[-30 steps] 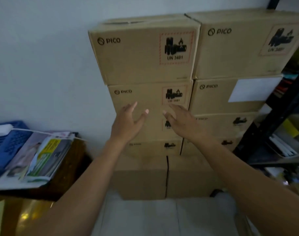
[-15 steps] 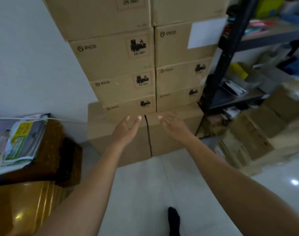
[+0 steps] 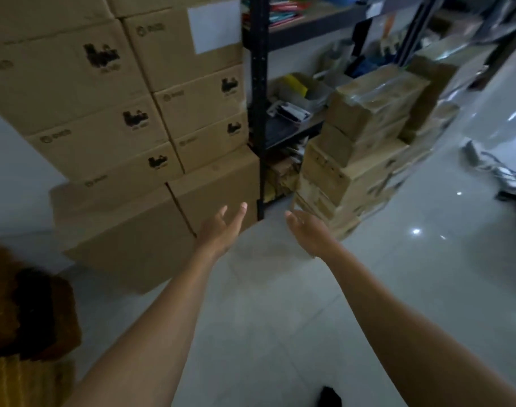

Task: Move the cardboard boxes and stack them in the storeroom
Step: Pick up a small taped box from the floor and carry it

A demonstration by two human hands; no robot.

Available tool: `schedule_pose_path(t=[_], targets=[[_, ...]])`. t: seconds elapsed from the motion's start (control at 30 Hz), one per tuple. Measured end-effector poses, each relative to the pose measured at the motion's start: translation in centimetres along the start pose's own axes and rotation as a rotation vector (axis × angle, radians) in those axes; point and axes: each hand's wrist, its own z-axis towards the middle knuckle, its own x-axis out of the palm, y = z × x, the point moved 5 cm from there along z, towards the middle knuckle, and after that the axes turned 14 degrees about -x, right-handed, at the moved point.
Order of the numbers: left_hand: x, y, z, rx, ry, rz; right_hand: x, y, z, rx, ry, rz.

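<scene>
Two side-by-side stacks of brown cardboard boxes (image 3: pixel 83 133) with black printed labels rise against the white wall at the left, resting on two larger plain boxes (image 3: pixel 127 236) on the floor. My left hand (image 3: pixel 221 227) hangs open in the air in front of the lower right plain box, holding nothing. My right hand (image 3: pixel 309 233) is open too, fingers apart, over the floor beside a leaning pile of smaller taped boxes (image 3: pixel 359 148). Neither hand touches a box.
A black metal shelf rack (image 3: pixel 258 113) with papers and clutter stands between the two box groups. Dark wooden furniture (image 3: pixel 25 312) sits at the lower left. Glossy grey floor tiles (image 3: pixel 280 318) stretch ahead and right; cables (image 3: pixel 503 174) lie at the far right.
My view has swung down and to the right, away from the tall stack toward the shelf and floor. Both hands stayed open and dropped from the stack's face to floor level.
</scene>
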Motion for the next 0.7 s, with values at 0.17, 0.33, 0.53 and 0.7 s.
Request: schedule_pose_path(t=[0.17, 0.33, 0.53, 0.7], targets=[[7.7, -8.0, -1.2, 0.085, 0.091, 0.028, -8.4, -6.2, -1.1, 0.012, -0.143, 0.01], [14.5, -13.7, -1.3, 0.098, 0.125, -0.03, -15.1, -12.7, -0.6, 0.056, -0.19, 0.045], [19.4, -17.9, -0.1, 0.063, 0.128, -0.086, -20.8, -18.2, 1.6, 0.054, -0.166, 0.065], [21.9, -21.7, 3.0, 0.053, 0.111, -0.11, -24.4, -20.7, 6.4, 0.045, -0.163, 0.094]])
